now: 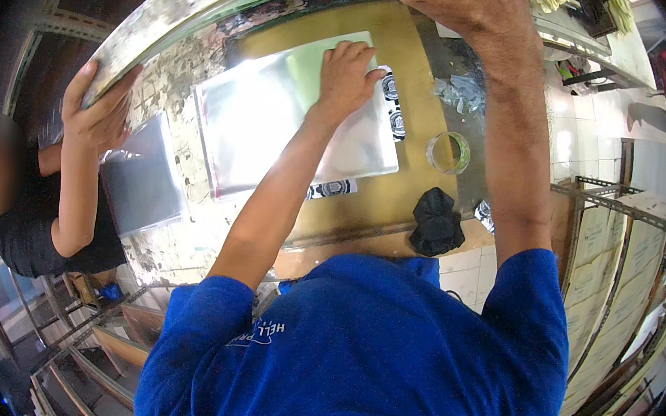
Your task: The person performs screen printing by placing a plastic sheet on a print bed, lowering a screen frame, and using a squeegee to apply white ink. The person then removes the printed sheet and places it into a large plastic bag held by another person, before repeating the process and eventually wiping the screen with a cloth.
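- Plastic sheet point(257, 119), clear: mid-bench point(204, 239), between far and near edges.
- Left hand point(348, 80): open, fingers resting on sheet.
- Right hand point(456, 0): beside raised frame point(208, 4); cropped, grip cannot be told.
- Tape roll point(433, 155): towards bench's right edge.

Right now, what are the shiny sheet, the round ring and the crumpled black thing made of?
Shiny sheet: probably thin, glossy plastic, because it throws bright glare. Round ring: perhaps smooth, clear plastic tape; its rim looks see-through. Black thing: maybe matte cloth, from its soft folds, but I can't be sure.
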`<state>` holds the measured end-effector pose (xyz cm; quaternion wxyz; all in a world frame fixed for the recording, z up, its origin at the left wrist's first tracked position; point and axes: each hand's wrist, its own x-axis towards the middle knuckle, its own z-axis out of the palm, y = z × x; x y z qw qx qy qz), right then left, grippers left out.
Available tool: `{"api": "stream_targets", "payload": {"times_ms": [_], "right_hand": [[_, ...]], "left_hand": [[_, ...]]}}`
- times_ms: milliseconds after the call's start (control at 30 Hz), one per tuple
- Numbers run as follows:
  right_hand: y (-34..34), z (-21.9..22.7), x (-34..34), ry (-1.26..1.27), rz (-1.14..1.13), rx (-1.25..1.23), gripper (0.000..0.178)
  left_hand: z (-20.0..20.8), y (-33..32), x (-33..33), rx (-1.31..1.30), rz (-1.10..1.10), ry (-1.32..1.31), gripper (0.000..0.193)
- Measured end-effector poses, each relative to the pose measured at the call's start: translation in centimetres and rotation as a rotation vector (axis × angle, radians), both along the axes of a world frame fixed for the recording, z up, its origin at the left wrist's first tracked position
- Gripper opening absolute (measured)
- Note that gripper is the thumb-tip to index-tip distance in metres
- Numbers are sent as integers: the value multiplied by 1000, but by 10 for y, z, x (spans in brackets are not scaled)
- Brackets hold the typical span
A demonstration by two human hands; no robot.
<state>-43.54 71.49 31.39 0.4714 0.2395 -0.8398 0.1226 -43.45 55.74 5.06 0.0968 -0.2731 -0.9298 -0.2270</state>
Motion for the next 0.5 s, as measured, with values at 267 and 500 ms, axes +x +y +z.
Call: {"api": "stream_targets", "payload": {"times_ms": [267,500], "right_hand": [[1,-4,-5,62,35,-64,48],[-1,-13,-15,132,63,-60,55]], "left_hand": [[-28,21,-14,-135,-42,-76,49],[-39,11,-13,-105,-34,-79,40]]}}
